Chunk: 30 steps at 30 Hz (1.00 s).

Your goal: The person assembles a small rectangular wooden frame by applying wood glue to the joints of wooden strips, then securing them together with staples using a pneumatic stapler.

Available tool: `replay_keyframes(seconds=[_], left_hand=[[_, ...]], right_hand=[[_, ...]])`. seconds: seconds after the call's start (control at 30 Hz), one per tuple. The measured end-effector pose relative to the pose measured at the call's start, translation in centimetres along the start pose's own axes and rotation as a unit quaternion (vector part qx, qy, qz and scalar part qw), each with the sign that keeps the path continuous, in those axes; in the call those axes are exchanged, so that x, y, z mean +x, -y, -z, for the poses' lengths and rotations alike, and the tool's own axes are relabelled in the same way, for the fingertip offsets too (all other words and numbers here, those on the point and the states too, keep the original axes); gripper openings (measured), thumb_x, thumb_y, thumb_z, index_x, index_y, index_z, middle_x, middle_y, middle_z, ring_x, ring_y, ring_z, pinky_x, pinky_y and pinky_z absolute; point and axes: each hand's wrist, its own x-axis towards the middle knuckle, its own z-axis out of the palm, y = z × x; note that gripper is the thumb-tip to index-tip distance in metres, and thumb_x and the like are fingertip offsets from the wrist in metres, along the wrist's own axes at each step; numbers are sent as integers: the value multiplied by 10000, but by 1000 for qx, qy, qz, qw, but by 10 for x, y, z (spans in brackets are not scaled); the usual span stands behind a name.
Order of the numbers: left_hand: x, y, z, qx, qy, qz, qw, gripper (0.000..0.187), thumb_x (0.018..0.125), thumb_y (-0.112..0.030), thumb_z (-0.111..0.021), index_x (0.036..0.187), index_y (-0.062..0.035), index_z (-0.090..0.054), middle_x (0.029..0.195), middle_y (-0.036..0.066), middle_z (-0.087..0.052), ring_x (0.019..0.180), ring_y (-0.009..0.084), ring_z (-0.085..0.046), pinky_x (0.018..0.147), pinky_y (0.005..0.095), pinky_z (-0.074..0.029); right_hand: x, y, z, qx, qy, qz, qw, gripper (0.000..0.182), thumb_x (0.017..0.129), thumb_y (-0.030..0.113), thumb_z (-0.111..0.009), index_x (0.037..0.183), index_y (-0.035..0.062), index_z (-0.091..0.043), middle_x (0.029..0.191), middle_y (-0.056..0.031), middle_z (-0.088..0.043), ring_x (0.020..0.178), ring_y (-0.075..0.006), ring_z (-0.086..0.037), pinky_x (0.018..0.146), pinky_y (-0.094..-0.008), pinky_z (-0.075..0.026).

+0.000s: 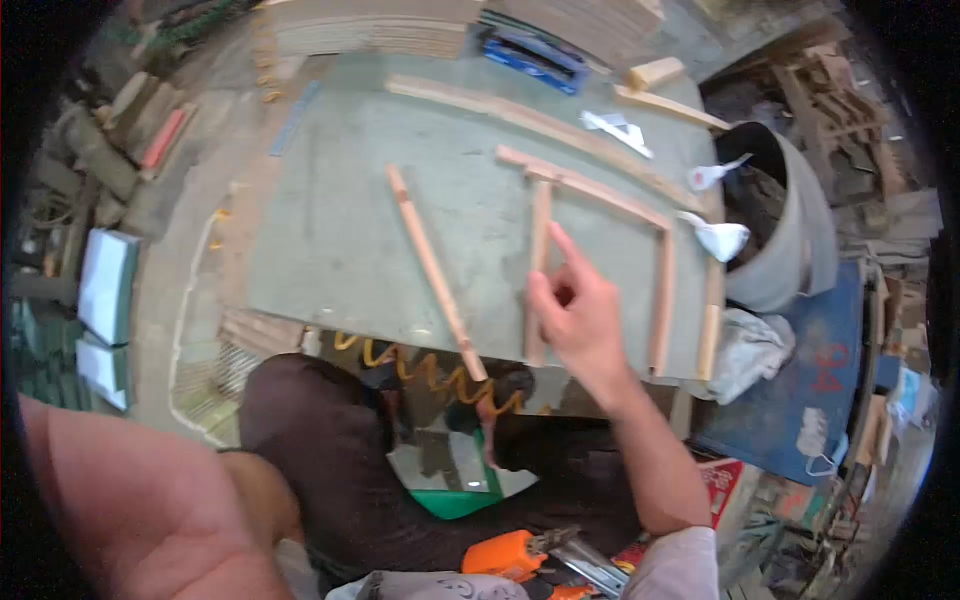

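My right hand (582,315) is over the grey table (330,230), index finger and thumb stretched out and apart, the other fingers curled. Its thumb overlaps the left upright strip (540,215) of a three-sided wooden assembly; whether it touches is unclear. A crosspiece (600,188) meets that strip and the right upright (664,300). Left of them a loose wooden strip (430,265) lies slanted, its near end at the table's front edge. My left arm fills the lower left, close and blurred; its hand is out of sight.
Behind the assembly lies a long wooden strip (540,122). Farther back are a blue box (535,62) and stacked boards (370,28). White nozzle-like items (722,238) sit near a grey bin (800,230) at right. An orange-handled tool (500,553) is low near my lap.
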Motion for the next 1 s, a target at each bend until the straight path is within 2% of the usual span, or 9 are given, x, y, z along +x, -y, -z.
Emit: replay_keyframes(seconds=[0.37,0.57,0.63,0.67,0.73,0.77,0.83,0.93,1.0], left_hand=[[47,16,-21,-7,141,11,990,631,974,-437,-269,1044,115,-564,1000,282,-588,908,310,-601,800,366,-508],[56,35,-114,-9,164,-49,985,679,985,-469,-242,1054,127,-559,1003,294,-581,913,320,-596,803,376,-507],[22,56,-199,-61,3,113,992,188,944,-88,-500,1059,-14,-630,944,54,-666,831,139,-629,659,224,-490],[24,40,-209,-72,105,344,930,196,905,-94,-561,1057,19,-610,990,75,-653,860,169,-603,730,293,-486],[1,49,-229,-81,164,444,877,249,920,-93,-562,1133,7,-643,1006,94,-688,884,160,-645,757,274,-521],[-7,54,-233,-80,166,444,877,249,920,-93,-562,1133,7,-643,1006,94,-688,884,160,-645,757,274,-521],[-13,63,-241,-67,281,469,835,280,902,-111,-590,1141,26,-640,1048,140,-694,939,204,-670,818,303,-526],[-21,70,-249,-10,360,475,803,308,890,-106,-591,1164,32,-624,1072,180,-683,983,245,-673,845,330,-524],[-26,72,-254,1,364,477,800,314,885,-98,-588,1167,35,-620,1076,183,-680,992,260,-670,856,339,-524]], right_hand=[[-6,1,-12,-12,-27,-6,1000,540,834,144,-620,1326,-27,-479,593,-119,-576,514,-214,-589,544,-337,-480],[2,7,-14,-3,-32,4,999,560,825,139,-623,1330,-48,-468,580,-114,-562,509,-205,-576,543,-334,-479],[4,10,-15,-4,-35,-16,999,571,819,131,-627,1337,-46,-463,571,-116,-555,508,-199,-573,544,-335,-480],[4,10,-15,-4,-37,-15,999,571,819,131,-627,1337,-46,-463,571,-116,-555,508,-199,-573,544,-335,-480],[6,10,-16,-20,-44,-9,999,568,814,127,-627,1332,-46,-470,567,-118,-555,515,-210,-582,551,-343,-484],[6,11,-17,-19,-44,-9,999,568,814,127,-627,1332,-46,-470,567,-118,-555,515,-210,-582,551,-343,-484],[8,13,-18,-18,-38,-22,999,565,803,123,-631,1320,-48,-481,567,-126,-555,521,-224,-590,559,-358,-488],[10,16,-19,-18,-37,-23,999,561,791,116,-633,1306,-54,-491,572,-135,-558,527,-236,-602,561,-365,-489],[10,16,-20,-22,-38,-21,999,564,787,113,-635,1305,-58,-491,572,-140,-556,527,-237,-605,560,-364,-489]])
